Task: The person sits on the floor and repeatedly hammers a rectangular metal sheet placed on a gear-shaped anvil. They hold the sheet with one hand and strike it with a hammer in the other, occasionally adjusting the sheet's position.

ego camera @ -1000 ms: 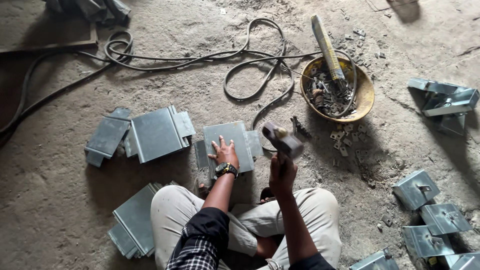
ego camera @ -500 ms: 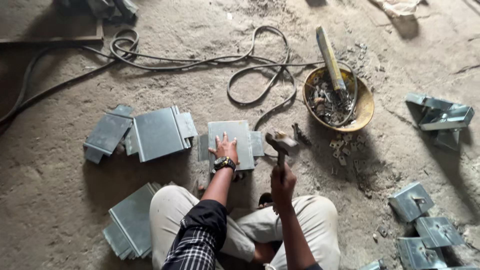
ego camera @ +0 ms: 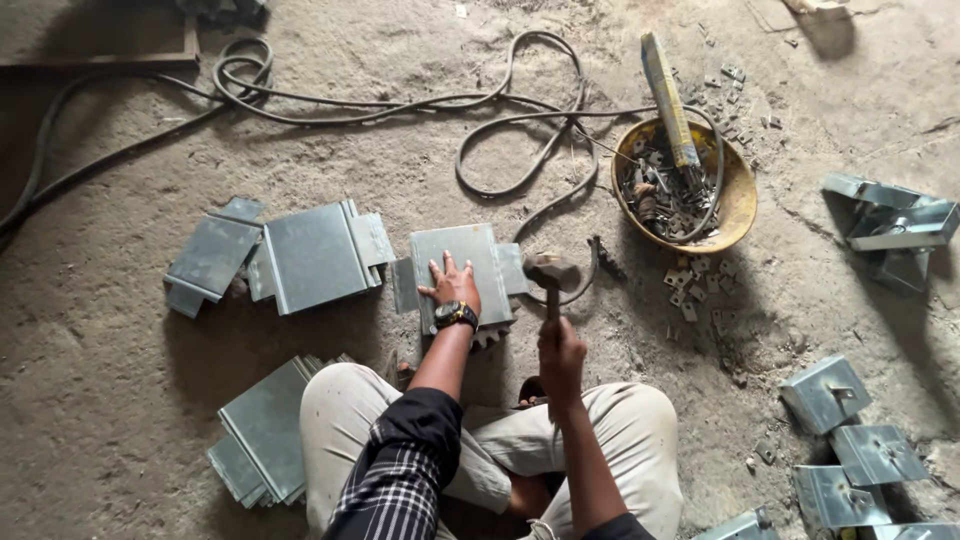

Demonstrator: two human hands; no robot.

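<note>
Seated figure, cross-legged on a dusty concrete floor (ego camera: 120, 430), seen from above. Left hand (ego camera: 452, 285): released, fingers spread, palm pressed flat on a grey sheet-metal plate (ego camera: 480, 258) lying on the floor straight ahead of the knees, at 12 o'clock from the person; a wristwatch (ego camera: 456, 316) sits on that wrist. Right hand (ego camera: 560, 352): clenched around the handle of a hammer (ego camera: 551, 272), the head raised just beside the plate's right edge, at 3 o'clock from the left hand. At 9 o'clock from the plate: a loose group of similar folded plates (ego camera: 315, 255), overlapping one another. At 7 o'clock, against the person's left knee: a stack of plates (ego camera: 262, 430), edges roughly aligned. At 2 o'clock from the hammer: a yellow bowl (ego camera: 738, 200) holding small metal scraps, with a long flat tool (ego camera: 668, 95) leaning out of it; small metal bits (ego camera: 695, 290) are scattered on the floor beneath the bowl. At 12 o'clock: a dark cable (ego camera: 400, 102) looped across the floor. At 3 to 4 o'clock, well apart from the hands: several bent metal brackets (ego camera: 826, 392) in a cluster, more at far right (ego camera: 890, 215).
</note>
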